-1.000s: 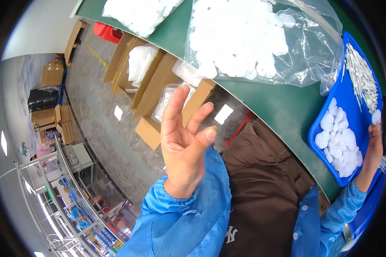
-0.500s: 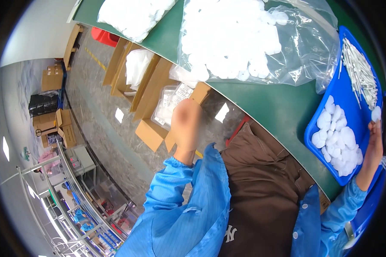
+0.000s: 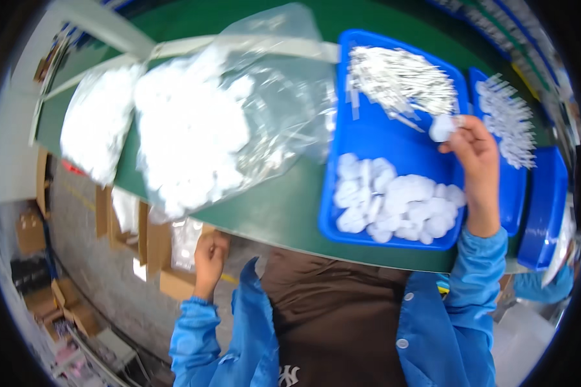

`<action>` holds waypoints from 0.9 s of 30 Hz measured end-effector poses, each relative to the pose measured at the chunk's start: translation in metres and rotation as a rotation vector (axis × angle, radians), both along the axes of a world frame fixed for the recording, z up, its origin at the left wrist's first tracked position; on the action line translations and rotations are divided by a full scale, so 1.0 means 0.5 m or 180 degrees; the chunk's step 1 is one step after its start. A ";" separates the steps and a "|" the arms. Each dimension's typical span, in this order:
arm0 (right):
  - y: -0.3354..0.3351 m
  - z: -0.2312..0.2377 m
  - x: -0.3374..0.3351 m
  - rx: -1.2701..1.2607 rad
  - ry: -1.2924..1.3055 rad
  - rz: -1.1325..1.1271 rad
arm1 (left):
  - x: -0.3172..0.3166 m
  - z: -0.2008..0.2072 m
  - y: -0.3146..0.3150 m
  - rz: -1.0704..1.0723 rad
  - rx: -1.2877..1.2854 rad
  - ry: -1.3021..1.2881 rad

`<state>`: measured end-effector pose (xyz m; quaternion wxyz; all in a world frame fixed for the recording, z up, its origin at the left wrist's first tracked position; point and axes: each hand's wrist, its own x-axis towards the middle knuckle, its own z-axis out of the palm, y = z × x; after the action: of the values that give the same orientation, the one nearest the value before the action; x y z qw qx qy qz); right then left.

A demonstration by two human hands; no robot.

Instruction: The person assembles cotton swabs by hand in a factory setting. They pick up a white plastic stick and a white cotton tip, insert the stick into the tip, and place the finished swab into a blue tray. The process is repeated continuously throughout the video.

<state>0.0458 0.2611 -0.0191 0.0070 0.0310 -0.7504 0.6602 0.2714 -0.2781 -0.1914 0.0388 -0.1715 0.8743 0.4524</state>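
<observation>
- Pinching a white disc (image 3: 442,128) between the fingertips, the right hand (image 3: 479,155) hangs at the right side of a blue tray (image 3: 400,147); its thumb and fingers are closed on the disc.
- The held disc shows just beside the lower right end of a pile of thin pale sticks (image 3: 403,77), which fills the far part of the tray.
- A heap of loose white discs (image 3: 407,200) lies in the near part of the tray, with bare blue plastic between it and the sticks.
- The left hand (image 3: 211,256) is well apart from the tray, out past the near edge of the green table (image 3: 268,216). Its fingers look curled in, but blur hides them, and I cannot tell whether they clamp on anything.
- Below the left hand, open cardboard boxes (image 3: 155,248) stand on the grey floor (image 3: 87,209).
- To the left of the tray, a large clear plastic bag (image 3: 290,84) lies on the table, bulging with white pieces (image 3: 190,132); a second white-filled bag (image 3: 99,122) lies next to it.
- To the right of the tray sits a second blue tray (image 3: 511,197), holding small white stick-like parts (image 3: 507,119), and just beyond that a blue bin (image 3: 542,216).
</observation>
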 end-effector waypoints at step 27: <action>-0.057 0.100 0.008 0.3133 0.1939 -0.0099 | -0.573 0.425 0.559 -0.1383 0.2894 0.0283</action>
<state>0.0501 0.2329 0.0310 0.2171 0.2082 -0.9336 0.1945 -0.0149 0.0012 0.0212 0.1655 0.0681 0.6053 0.7756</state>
